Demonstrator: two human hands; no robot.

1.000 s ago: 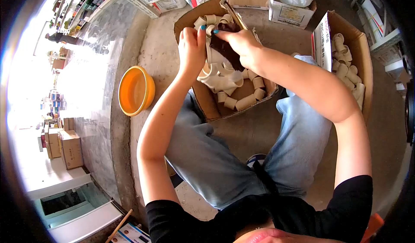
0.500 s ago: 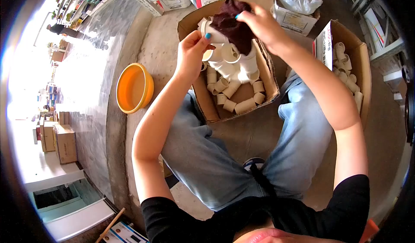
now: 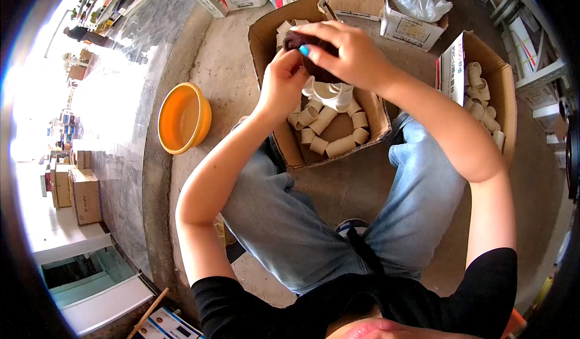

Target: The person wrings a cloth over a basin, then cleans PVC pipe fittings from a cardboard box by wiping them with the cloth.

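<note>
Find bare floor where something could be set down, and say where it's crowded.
Bare floor shows between the orange basin and the middle carton, and between the knees this side of it. Crowded: inside that carton, among pale fittings, and where boxes stand beyond.

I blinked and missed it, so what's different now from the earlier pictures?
The right hand, which a moment ago held the dark cloth raised off to the right, has come back left close beside the left hand, and less of the white fittings shows beneath them. The cloth has not been let go. The orange basin and the open cardboard box stand where they did.
</note>
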